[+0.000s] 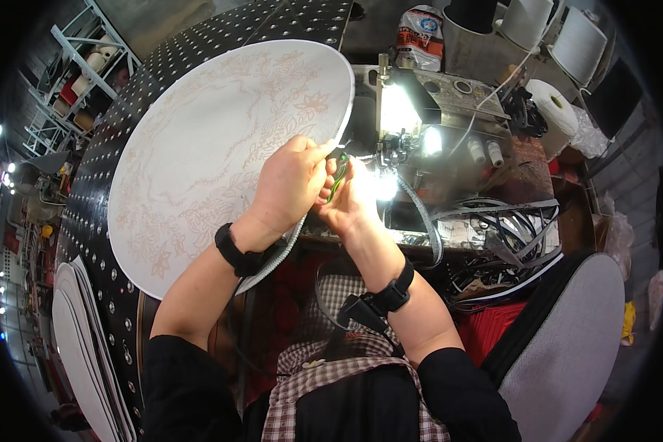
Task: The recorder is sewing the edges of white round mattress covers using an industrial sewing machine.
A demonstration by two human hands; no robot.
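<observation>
Overhead, head view — only one camera. Left hand [291,188] is clenched on the near edge of a big round white cloth panel [228,147] with pale floral stitching; the panel lies flat on a black studded tabletop [96,199], its right rim reaching toward the sewing machine [420,110]. Right hand [350,202] sits just beside the left, touching it, its grip pinched on a small green-handled snipper [337,177] pointed at the panel's rim. A grey edging tape [427,228] runs along the rim, under the hands and off toward the machine. Both wrists carry black bands. Bright machine lamp washes out the spot right of the fingers, so the blade tips cannot be made out.

Step in hand, as a judgement: trimming thread or tape at the panel's edge, just off the needle. Next move likely calls for a fine, short cut close to the seam — left hand holding the rim taut, blades kept clear of the cloth itself.

More white panels [81,346] are stacked at lower left.
</observation>
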